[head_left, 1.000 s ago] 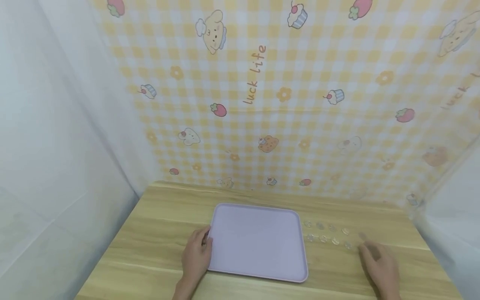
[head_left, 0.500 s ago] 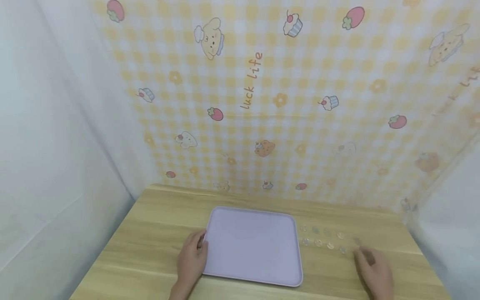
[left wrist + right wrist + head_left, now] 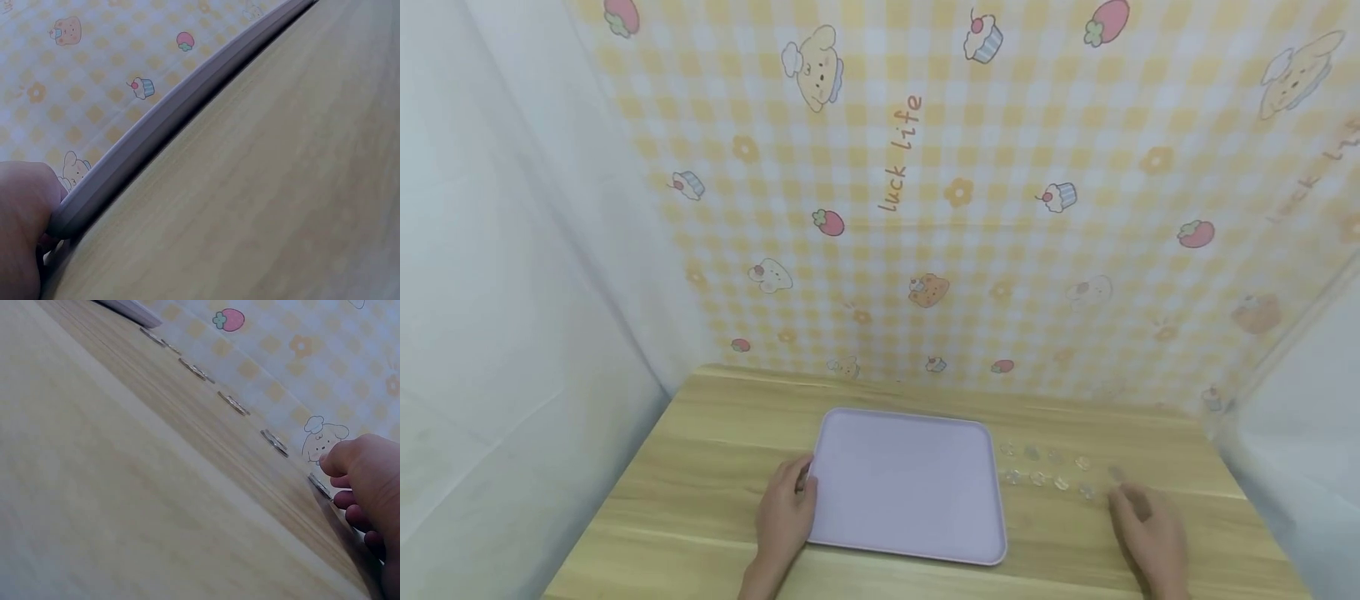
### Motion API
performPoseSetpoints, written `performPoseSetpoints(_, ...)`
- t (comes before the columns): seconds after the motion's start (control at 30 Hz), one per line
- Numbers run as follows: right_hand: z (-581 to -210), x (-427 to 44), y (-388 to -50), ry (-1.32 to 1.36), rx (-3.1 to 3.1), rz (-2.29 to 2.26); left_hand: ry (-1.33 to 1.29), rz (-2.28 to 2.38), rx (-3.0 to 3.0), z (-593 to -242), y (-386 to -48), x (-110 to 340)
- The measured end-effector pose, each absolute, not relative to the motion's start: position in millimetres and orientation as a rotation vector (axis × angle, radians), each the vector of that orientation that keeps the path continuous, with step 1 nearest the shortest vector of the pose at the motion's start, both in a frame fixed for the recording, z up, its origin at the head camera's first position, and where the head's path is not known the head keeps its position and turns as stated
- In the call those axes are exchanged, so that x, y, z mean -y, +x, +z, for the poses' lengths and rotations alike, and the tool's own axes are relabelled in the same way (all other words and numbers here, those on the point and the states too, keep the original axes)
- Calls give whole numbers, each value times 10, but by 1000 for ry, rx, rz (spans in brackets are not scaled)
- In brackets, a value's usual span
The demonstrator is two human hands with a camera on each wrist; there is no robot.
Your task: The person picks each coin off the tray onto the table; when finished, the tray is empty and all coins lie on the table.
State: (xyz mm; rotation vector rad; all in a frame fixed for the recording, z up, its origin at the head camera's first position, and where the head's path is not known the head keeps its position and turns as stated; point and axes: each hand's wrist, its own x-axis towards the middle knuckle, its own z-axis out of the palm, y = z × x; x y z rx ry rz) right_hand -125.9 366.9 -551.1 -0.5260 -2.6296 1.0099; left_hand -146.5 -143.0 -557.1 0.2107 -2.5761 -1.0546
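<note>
A pale purple rectangular tray (image 3: 902, 487) lies on the wooden table. At its left edge, my left hand (image 3: 786, 508) grips the rim; the left wrist view shows the hand (image 3: 25, 219) around the corner end of the tray's side (image 3: 150, 137). Right of the tray, small shiny, partly see-through discs (image 3: 1037, 478) lie in two rows. Beside the right end of these rows rests my right hand (image 3: 1150, 529), fingers loosely curled. In the right wrist view, its fingertips are close to the nearest disc (image 3: 320, 486); the thumb stands apart from it. Whether a fingertip touches is unclear.
A yellow-and-white checked cloth (image 3: 955, 250) with cartoon prints hangs behind the wooden table (image 3: 700, 467). White sheeting (image 3: 512, 292) closes off the left side, and more white covering (image 3: 1300, 433) stands at the right.
The head view has shifted slightly. Both hands, the tray and the discs otherwise keep their places.
</note>
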Motion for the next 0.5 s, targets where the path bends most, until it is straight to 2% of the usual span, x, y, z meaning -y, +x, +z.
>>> performPoseSetpoints(0.33,-5494,-3663,-1257,-573,2613,1114,195,-1043,2562,-5567,-1476,1439)
performPoseSetpoints(0.5,-5347,-3653,-1317,-594,2559,1200,171,-1100,2563,-5530,-1562,1392)
